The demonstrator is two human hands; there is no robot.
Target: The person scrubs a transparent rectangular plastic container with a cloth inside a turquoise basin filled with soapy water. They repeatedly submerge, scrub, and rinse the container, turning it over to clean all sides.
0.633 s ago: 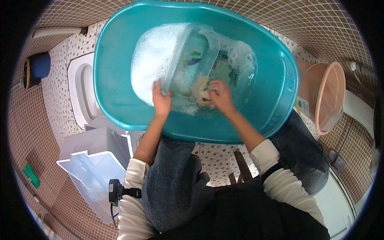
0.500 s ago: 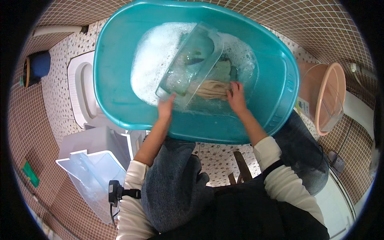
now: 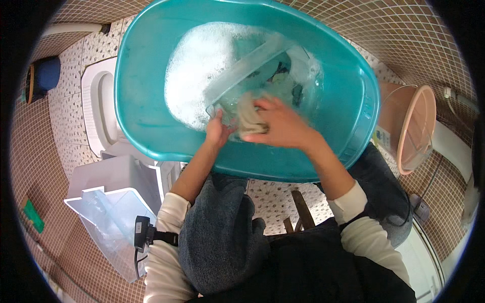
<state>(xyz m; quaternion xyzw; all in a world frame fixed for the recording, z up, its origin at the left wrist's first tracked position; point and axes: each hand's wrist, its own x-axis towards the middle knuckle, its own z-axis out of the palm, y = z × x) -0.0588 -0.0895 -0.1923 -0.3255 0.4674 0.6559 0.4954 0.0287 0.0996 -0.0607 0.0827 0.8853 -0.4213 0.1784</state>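
Note:
A clear plastic container [image 3: 247, 68] lies tilted in the soapy water of a large teal tub [image 3: 348, 108]. At its near left corner, my left hand [image 3: 218, 130] grips the rim, thumb toward the middle. A bunched beige cloth [image 3: 248, 117] is in my right hand [image 3: 285, 125], fingers curled round it, against the container's near side. Motion blurs the cloth and the fingertips. Dark and greenish pieces of fabric [image 3: 280, 76] show under the water beyond my right hand.
White foam [image 3: 194, 70] covers the tub's left side. On the left are a white squat toilet [image 3: 102, 106] and a grey-white plastic bin [image 3: 108, 179]. A peach bucket [image 3: 419, 129] stands to the right. A wooden stool leg [image 3: 303, 209] shows between my knees.
My right hand has carried the beige cloth leftward, bunching it up near my left hand. The container has tipped, its long side now turned up. The view has shifted slightly.

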